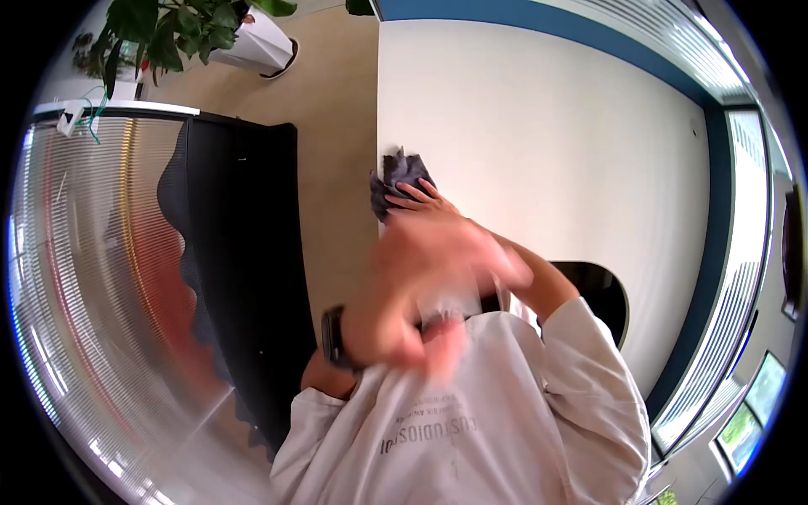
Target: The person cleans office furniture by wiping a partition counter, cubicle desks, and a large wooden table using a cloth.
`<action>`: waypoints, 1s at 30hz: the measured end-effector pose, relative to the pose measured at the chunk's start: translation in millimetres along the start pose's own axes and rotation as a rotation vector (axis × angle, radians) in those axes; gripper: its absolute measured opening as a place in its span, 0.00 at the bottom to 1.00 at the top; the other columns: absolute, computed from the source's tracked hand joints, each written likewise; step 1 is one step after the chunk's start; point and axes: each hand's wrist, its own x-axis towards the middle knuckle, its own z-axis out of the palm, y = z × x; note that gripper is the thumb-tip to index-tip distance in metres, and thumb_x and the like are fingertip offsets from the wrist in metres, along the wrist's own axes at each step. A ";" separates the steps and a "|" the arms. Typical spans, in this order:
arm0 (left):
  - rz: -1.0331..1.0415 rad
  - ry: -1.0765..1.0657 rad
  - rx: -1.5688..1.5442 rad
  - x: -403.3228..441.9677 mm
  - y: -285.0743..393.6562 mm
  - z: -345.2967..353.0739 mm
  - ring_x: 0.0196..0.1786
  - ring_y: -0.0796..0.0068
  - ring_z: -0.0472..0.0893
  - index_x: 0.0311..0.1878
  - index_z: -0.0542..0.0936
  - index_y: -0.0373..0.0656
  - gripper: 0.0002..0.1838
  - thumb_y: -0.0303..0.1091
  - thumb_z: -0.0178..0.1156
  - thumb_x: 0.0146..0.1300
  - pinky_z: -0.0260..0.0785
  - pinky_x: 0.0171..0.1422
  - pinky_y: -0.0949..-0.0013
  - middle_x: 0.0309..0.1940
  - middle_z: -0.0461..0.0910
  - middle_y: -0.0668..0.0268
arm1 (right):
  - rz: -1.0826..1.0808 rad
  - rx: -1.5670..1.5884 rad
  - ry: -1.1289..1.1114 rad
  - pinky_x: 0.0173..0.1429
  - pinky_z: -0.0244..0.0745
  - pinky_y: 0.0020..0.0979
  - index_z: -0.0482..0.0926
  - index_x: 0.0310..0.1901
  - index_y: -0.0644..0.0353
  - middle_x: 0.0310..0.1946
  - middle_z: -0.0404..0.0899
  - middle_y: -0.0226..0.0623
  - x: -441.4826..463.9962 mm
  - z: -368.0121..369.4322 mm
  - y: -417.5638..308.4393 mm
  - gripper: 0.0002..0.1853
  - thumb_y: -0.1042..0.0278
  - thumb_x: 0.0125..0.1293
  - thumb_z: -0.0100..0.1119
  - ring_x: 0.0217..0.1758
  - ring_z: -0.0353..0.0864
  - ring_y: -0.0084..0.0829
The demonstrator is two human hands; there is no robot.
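My right hand (425,200) reaches forward to the left edge of the white table. It holds a crumpled dark grey cloth (412,168) against the tabletop, its fingers laid over the cloth. Part of the cloth hangs past the edge. Nearer to me, my left hand (421,265), with a black watch (334,337) on the wrist, is smeared by motion in front of my shirt. Its fingers curl round a see-through object (450,296), too blurred to name. The left hand covers part of my right forearm.
The white table (555,126) has a blue border (539,15) along its far and right sides. A black rounded chair (602,295) stands at its near edge. On the left are a black panel (244,219) and a ribbed translucent screen (101,278). Behind stands a white planter (257,46).
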 end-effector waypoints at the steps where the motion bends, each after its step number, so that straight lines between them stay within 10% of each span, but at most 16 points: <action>1: -0.127 0.035 0.075 -12.6 -13.2 3.6 0.51 0.63 0.77 0.62 0.65 0.33 0.24 0.27 0.51 0.62 0.65 0.58 0.61 0.49 0.78 0.52 | 0.022 0.064 0.026 0.78 0.35 0.48 0.65 0.66 0.40 0.72 0.54 0.21 1.5 0.6 0.6 0.25 0.53 0.68 0.48 0.78 0.40 0.31; 5: -0.866 0.197 0.281 -168.6 -108.7 32.7 0.62 0.60 0.70 0.65 0.64 0.39 0.28 0.34 0.58 0.63 0.64 0.63 0.59 0.62 0.69 0.56 | 0.079 -0.113 0.255 0.77 0.40 0.47 0.66 0.66 0.41 0.71 0.57 0.21 22.2 36.7 -1.5 0.24 0.55 0.68 0.48 0.77 0.44 0.32; 13: -1.413 -0.216 0.252 -463.7 -99.7 50.5 0.71 0.51 0.59 0.70 0.48 0.31 0.49 0.51 0.64 0.58 0.53 0.72 0.57 0.69 0.56 0.43 | 0.408 -0.099 0.425 0.77 0.37 0.45 0.63 0.68 0.39 0.73 0.52 0.18 57.1 68.8 -9.1 0.26 0.55 0.68 0.47 0.78 0.41 0.30; 22: -1.571 -0.327 0.260 -528.3 -55.5 -2.1 0.68 0.51 0.64 0.67 0.54 0.30 0.44 0.53 0.61 0.61 0.56 0.70 0.60 0.65 0.62 0.44 | 0.669 -0.205 0.336 0.78 0.34 0.47 0.50 0.72 0.34 0.74 0.46 0.16 57.3 41.8 1.4 0.27 0.51 0.73 0.34 0.78 0.39 0.30; 30: -1.450 -0.196 0.202 -510.8 -66.0 9.7 0.63 0.51 0.68 0.62 0.62 0.31 0.39 0.52 0.62 0.60 0.59 0.66 0.57 0.59 0.68 0.46 | 0.652 -0.363 0.446 0.74 0.37 0.56 0.59 0.70 0.39 0.73 0.51 0.20 58.1 71.3 -55.0 0.28 0.53 0.68 0.44 0.77 0.41 0.39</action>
